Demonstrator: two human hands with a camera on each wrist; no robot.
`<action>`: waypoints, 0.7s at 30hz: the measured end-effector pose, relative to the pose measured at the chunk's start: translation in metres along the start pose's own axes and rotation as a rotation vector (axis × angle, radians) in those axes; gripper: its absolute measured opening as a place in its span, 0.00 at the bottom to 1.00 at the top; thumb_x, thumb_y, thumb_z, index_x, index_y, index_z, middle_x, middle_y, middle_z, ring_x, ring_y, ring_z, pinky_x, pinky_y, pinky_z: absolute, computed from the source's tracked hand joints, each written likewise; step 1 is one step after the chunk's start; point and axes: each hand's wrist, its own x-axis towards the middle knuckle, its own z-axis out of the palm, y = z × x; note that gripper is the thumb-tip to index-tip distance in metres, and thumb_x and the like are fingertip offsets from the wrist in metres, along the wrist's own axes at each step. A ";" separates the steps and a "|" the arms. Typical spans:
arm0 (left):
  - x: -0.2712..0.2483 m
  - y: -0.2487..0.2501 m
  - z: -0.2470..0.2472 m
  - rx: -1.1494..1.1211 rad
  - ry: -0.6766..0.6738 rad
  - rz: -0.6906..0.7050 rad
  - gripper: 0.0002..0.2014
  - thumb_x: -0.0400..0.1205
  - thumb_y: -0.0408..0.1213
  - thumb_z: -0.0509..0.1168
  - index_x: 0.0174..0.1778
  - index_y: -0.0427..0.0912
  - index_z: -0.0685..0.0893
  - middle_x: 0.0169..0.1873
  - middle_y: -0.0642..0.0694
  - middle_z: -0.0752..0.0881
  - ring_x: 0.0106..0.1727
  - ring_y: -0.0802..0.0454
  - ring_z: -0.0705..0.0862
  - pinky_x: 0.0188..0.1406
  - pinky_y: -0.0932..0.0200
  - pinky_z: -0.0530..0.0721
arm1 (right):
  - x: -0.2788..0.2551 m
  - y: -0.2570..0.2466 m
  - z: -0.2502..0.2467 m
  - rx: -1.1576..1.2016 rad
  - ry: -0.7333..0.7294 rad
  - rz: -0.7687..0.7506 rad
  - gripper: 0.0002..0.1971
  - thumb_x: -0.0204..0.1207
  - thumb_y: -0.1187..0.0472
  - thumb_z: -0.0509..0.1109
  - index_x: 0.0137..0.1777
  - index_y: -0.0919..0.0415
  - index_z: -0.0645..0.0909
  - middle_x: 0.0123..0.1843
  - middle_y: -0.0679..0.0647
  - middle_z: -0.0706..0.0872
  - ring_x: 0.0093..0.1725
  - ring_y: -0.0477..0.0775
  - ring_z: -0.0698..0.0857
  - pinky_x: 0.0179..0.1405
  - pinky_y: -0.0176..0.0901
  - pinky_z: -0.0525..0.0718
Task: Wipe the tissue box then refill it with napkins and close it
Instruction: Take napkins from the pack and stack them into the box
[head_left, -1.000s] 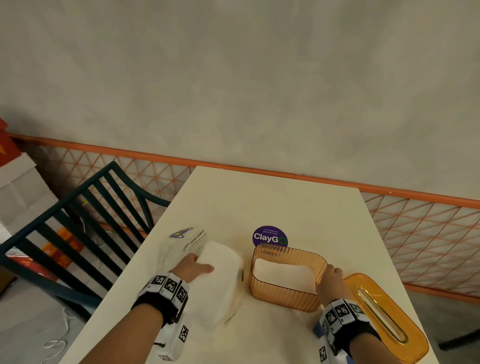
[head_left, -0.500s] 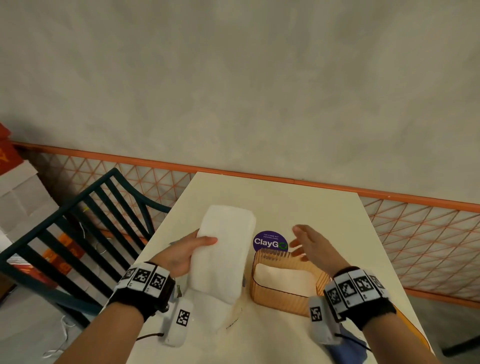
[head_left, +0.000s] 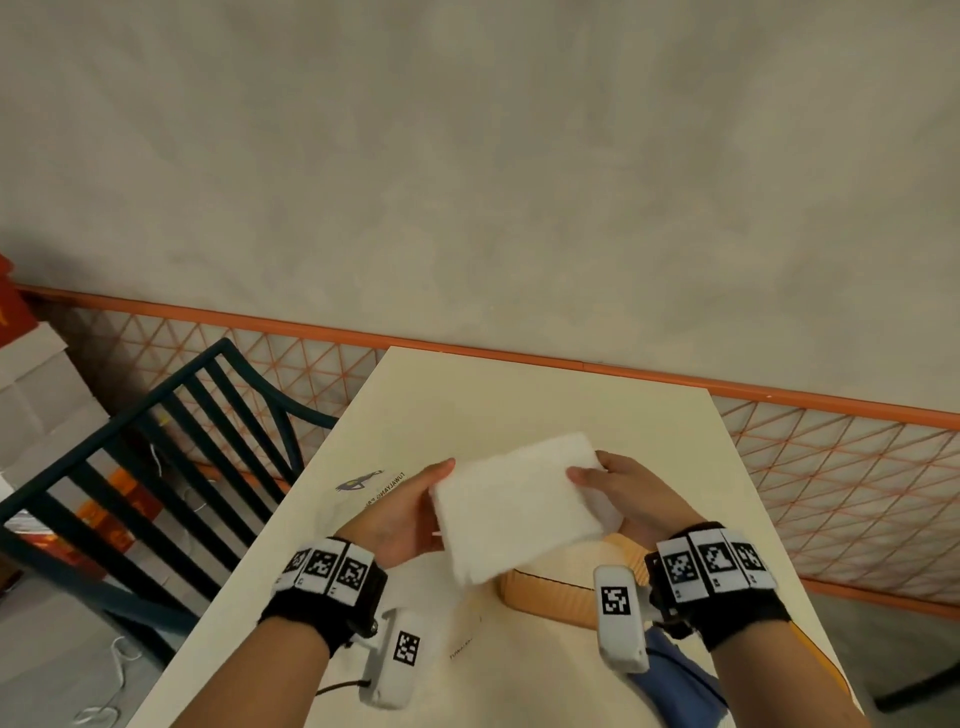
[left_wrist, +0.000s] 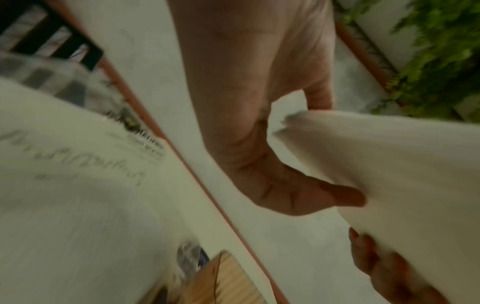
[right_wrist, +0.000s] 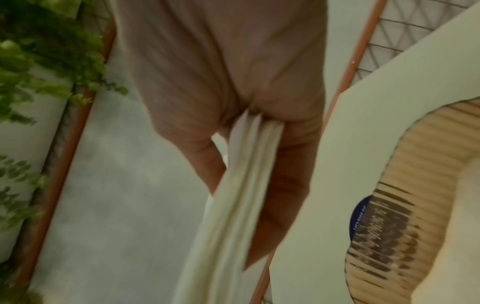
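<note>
Both hands hold one white stack of napkins (head_left: 511, 506) in the air above the counter (head_left: 519, 405). The left hand (head_left: 410, 512) grips its left end, and the right hand (head_left: 631, 501) grips the right end, thumb on top. The orange tissue box (head_left: 550, 592) stands open on the counter, just under the stack.

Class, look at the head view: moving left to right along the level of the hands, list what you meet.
dark slatted chair → left hand → stack of white napkins → right hand → orange lattice fence
</note>
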 end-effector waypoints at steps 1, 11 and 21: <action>0.002 -0.006 -0.001 -0.055 0.014 -0.032 0.21 0.79 0.53 0.63 0.64 0.46 0.80 0.61 0.43 0.83 0.62 0.44 0.81 0.60 0.48 0.79 | -0.001 0.004 0.000 0.070 0.038 0.014 0.16 0.80 0.62 0.65 0.67 0.66 0.75 0.63 0.63 0.84 0.59 0.64 0.84 0.50 0.55 0.85; 0.033 -0.017 0.033 0.224 0.318 0.035 0.22 0.85 0.36 0.59 0.76 0.46 0.64 0.64 0.44 0.78 0.61 0.44 0.78 0.52 0.48 0.81 | 0.002 0.022 0.008 -0.186 0.204 0.060 0.30 0.83 0.62 0.54 0.81 0.52 0.47 0.72 0.61 0.73 0.68 0.66 0.75 0.71 0.62 0.74; 0.097 -0.035 0.064 1.010 0.324 0.060 0.19 0.80 0.29 0.63 0.67 0.32 0.74 0.65 0.35 0.80 0.66 0.40 0.79 0.63 0.53 0.78 | 0.002 0.043 -0.027 -0.476 0.483 0.173 0.37 0.78 0.71 0.61 0.82 0.61 0.44 0.69 0.70 0.77 0.68 0.70 0.76 0.66 0.54 0.74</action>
